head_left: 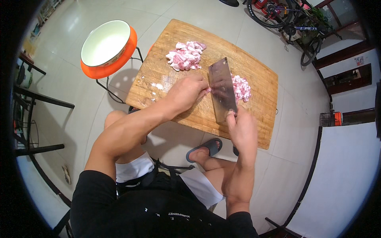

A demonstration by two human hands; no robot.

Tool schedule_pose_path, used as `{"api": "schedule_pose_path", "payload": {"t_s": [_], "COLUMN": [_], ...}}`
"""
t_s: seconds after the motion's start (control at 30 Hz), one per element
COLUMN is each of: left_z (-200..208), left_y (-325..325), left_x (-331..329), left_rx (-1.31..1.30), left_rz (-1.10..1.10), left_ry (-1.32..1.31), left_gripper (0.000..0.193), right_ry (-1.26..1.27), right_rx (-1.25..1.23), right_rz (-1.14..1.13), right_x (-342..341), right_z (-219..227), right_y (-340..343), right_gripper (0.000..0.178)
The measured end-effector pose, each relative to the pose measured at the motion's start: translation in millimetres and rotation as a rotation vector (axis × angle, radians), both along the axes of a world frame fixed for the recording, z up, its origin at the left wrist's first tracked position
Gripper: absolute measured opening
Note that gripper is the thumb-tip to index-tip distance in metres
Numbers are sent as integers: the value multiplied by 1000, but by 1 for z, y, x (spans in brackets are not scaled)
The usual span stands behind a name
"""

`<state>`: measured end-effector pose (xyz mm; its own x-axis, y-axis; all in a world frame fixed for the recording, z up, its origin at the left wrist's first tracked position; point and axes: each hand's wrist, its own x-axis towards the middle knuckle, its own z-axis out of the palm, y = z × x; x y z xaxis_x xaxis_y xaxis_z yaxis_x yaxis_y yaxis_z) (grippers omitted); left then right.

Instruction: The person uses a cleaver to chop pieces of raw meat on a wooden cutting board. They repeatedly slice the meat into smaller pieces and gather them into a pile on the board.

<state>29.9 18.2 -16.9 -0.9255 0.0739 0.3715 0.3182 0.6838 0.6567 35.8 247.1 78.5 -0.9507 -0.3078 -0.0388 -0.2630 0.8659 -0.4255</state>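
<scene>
We look down from a single head-worn fisheye camera, facing steeply downward and slightly forward, close over our own lap and the wooden cutting board (206, 75). Straight edges bow near the rim, and the tiled floor (71, 51) spreads around us.

Pink meat (185, 55) on a tan wooden board (258, 79), steel-grey cleaver (221, 88), orange-and-white bowl (108, 47)

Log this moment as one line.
right hand: grips steel cleaver | left hand: steadies pink meat at blade | diced pink meat pile on wooden cutting board
</scene>
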Motion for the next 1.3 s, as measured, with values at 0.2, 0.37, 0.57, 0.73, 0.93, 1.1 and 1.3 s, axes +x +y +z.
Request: {"api": "schedule_pose_path", "payload": {"t_s": [0.2,0.37,0.57,0.73,0.93,1.1,1.3], "left_z": [-9,-10,-7,-9,-19,-15,-11], "left_y": [2,3,3,6,6,6,10], "left_x": [-3,-9,-16,-14,-21,-13,1], "left_rx": [-34,-38,-60,-39,-51,-41,-19], "left_rz": [-7,-31,-2,16,-82,-99,52], "left_ry": [21,38,-12,31,95,3,42], "left_gripper": [16,13,12,9,9,10,13], "right_ry": [6,-20,-5,3,-70,3,-11], "right_rx": [158,186,177,188,153,159,-67], "right_rz": [68,103,146,156,133,182,144], "right_x": [8,12,-14,-4,0,-48,-59], "right_z": [1,8,-1,-1,-9,-21,-55], "right_y": [-10,-21,-42,-32,-13,-41,-9], "right_gripper": [27,25,24,28,32,32,26]}}
